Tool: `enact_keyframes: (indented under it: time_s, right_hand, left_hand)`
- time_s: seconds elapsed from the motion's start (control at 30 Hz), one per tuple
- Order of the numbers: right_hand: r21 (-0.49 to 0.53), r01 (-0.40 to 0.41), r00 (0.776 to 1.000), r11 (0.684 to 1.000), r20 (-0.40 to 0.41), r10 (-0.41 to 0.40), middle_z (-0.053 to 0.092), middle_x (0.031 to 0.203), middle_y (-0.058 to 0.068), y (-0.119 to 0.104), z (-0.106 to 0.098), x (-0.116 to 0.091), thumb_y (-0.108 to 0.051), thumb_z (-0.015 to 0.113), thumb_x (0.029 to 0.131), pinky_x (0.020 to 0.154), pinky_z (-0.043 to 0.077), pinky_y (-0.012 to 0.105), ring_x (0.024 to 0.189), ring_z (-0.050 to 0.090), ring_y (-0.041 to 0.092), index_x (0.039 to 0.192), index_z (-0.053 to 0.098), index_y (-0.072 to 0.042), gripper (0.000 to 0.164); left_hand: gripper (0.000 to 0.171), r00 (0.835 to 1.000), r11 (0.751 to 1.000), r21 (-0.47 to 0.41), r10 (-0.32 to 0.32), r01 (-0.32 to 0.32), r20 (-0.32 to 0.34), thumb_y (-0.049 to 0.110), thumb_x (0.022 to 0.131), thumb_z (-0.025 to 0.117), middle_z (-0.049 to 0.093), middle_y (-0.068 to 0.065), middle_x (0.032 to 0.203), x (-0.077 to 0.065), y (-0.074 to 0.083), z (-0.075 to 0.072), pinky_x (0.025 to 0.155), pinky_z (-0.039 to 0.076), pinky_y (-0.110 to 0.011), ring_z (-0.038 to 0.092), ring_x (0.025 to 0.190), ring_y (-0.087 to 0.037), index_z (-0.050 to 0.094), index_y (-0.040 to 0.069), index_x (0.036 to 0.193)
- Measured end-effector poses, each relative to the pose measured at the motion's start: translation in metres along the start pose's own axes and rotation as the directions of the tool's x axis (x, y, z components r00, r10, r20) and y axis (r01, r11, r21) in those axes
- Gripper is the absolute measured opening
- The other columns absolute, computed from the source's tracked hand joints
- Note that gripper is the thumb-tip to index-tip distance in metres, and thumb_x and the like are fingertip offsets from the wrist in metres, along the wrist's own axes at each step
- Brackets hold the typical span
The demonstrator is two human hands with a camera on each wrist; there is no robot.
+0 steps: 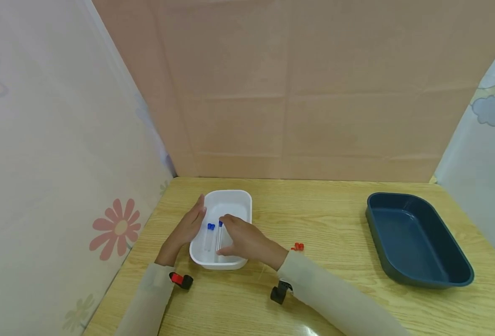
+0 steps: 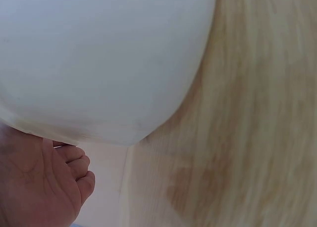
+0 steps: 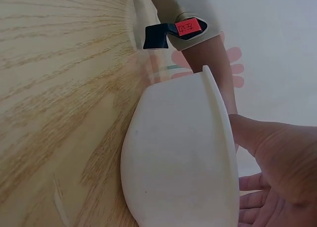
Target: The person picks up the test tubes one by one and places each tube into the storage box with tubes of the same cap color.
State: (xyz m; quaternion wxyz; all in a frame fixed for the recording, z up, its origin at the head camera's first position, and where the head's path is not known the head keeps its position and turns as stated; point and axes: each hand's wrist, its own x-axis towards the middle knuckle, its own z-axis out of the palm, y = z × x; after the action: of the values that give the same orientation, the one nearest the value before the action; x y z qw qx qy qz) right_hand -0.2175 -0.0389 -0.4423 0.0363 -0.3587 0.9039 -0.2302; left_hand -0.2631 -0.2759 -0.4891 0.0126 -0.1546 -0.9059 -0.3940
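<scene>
A white tray (image 1: 230, 266) stands on the table in the head view. Along its left wall lies my left hand (image 1: 190, 225), fingers extended and thumb at the rim. My right hand (image 1: 247, 238) reaches over the right side into the tray. Its finger meets the blue cap of a clear test tube (image 1: 219, 239) and its thumb is at the lower end, spanning the tube lengthwise. Left of it lie blue-capped test tubes (image 1: 209, 238), side by side. In the right wrist view the tray wall (image 3: 178, 152) hides the tubes and part of the right hand (image 3: 282, 167).
Red caps (image 1: 299, 246) show on the table beyond the right forearm, which covers part of what they belong to. A deep dark blue tray (image 1: 415, 242) stands at the right. A patterned curtain (image 1: 117, 228) borders the table's left side; a brown sheet (image 1: 285, 116) hangs behind.
</scene>
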Motion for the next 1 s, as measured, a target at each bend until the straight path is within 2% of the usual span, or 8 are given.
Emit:
enact_keyframes:
  time_s: [0.33,0.5,0.7,1.0]
  right_hand:
    - [-0.09,0.023,0.999,0.996,0.035,-0.02,0.055,0.143,0.014,0.002,0.01,0.015,-0.049,0.082,0.083,0.105,0.049,0.034,0.129,0.056,0.022,0.146,0.046,0.0,0.087]
    - [-0.079,0.005,0.998,0.997,0.066,0.0,0.056,0.144,0.015,0.003,0.012,0.018,-0.049,0.083,0.083,0.107,0.048,0.035,0.13,0.056,0.023,0.146,0.047,0.0,0.088]
    - [-0.059,-0.028,0.994,0.998,0.108,0.035,0.056,0.143,0.014,0.002,0.016,0.023,-0.049,0.083,0.083,0.107,0.048,0.036,0.129,0.057,0.023,0.146,0.048,-0.001,0.087]
    - [-0.089,-0.053,0.991,0.995,0.119,0.063,0.058,0.14,0.014,0.004,0.022,0.031,-0.05,0.083,0.082,0.104,0.05,0.038,0.125,0.059,0.024,0.145,0.049,-0.001,0.086]
  left_hand:
    - [0.061,1.0,0.999,-0.03,0.012,-0.012,0.0,0.035,0.113,0.026,0.006,-0.015,0.168,-0.001,-0.001,0.0,0.123,0.011,-0.055,0.009,0.154,-0.038,0.007,0.004,0.162]
    - [0.061,1.0,0.999,-0.027,0.019,-0.02,-0.003,0.035,0.113,0.026,0.007,-0.02,0.168,0.0,-0.002,0.0,0.123,0.011,-0.056,0.008,0.154,-0.038,0.008,0.002,0.161]
    - [0.061,1.0,1.0,-0.022,0.006,-0.006,0.003,0.036,0.113,0.026,0.006,-0.016,0.168,0.0,-0.001,0.0,0.123,0.011,-0.055,0.009,0.154,-0.037,0.007,0.002,0.162]
    - [0.062,1.0,1.0,-0.006,0.009,-0.009,0.001,0.035,0.113,0.026,0.006,-0.017,0.168,0.001,-0.003,0.0,0.123,0.01,-0.056,0.009,0.153,-0.041,0.009,-0.001,0.161]
